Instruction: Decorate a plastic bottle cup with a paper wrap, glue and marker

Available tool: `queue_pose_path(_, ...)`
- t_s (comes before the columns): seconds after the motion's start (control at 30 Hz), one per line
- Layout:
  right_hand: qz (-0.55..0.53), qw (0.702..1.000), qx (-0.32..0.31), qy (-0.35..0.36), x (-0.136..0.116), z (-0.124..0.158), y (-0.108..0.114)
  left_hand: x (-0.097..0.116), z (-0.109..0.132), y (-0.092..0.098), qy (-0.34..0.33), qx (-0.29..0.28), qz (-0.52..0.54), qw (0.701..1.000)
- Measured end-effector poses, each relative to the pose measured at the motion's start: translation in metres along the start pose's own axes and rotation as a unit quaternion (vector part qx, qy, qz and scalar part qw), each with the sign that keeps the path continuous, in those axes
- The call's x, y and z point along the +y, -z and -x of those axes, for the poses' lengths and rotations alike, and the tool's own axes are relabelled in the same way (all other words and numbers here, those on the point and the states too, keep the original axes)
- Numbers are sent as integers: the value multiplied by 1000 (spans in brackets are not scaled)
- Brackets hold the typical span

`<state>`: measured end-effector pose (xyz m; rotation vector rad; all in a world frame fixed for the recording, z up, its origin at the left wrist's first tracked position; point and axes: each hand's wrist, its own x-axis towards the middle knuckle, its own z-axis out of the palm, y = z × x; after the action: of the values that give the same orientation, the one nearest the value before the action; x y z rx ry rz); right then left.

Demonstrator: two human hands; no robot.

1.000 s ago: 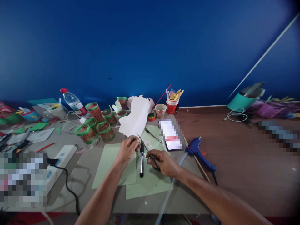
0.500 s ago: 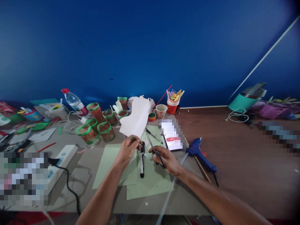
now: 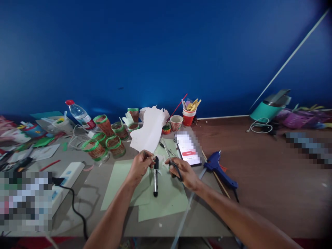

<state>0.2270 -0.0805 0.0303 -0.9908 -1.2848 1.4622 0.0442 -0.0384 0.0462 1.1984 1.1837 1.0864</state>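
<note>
My right hand (image 3: pixel 185 172) is closed round the dark handles of a pair of scissors (image 3: pixel 167 150), whose blades point away and up. The fingers of my left hand (image 3: pixel 142 165) are pinched together beside the capped end of a black and silver marker (image 3: pixel 155 181). Whatever lies between those fingertips is too small to make out. The marker rests on overlapping pale green sheets of paper (image 3: pixel 164 209). Small white scraps lie between my hands. A pen (image 3: pixel 172 153) lies just beyond the scissors, and a large cut white paper (image 3: pixel 149 129) is further back.
On the right are a phone (image 3: pixel 188 152) and a blue glue gun (image 3: pixel 220 171) with a clear glue stick. Several brown and green cups (image 3: pixel 116 147) and a bottle (image 3: pixel 80 116) stand back left. A power strip (image 3: pixel 68 183) with a black cable lies left. Cups of utensils (image 3: pixel 188 117) stand behind.
The whole view has shifted slightly, so everything sits a little further left. My hands keep nearly the same pose, with the scissors still in the right one.
</note>
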Motion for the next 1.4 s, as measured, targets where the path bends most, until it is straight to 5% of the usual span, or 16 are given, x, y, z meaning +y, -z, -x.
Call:
queue_pose_path(0.37,7,999,36,10,-4,-6,8,-5,-2,1,-10,-39,-44,998)
queue_pose_path(0.53,89,995,35,18,11,-9,5,-6,-1,-1,-29,-57,-10,998)
queue_pose_path(0.93,440,894,80,38,5,-5,8,0,2,2,-37,-42,114,992)
queue_pose_path(1.4,523,852,20,-22,-7,-4,10,-3,1,10,-64,-57,185,979)
